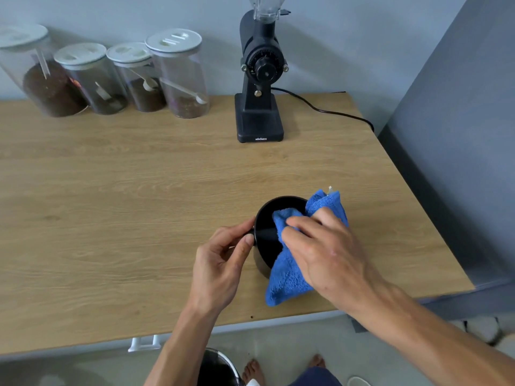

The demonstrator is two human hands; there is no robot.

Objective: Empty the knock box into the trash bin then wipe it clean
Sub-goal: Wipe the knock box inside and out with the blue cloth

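The black knock box (pixel 267 235) sits near the table's (pixel 111 190) right edge; my left hand (pixel 220 263) pinches its smooth rim; my right hand (pixel 326 246), fingers curled, presses the soft blue cloth (pixel 287 280) inside; it looks light and likely to slide.

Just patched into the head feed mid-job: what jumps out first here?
The bright blue cloth near the table's front right edge, pushed by the right hand into the black knock box, which the left hand steadies. Behind stands a black grinder; four lidded jars line the back left.
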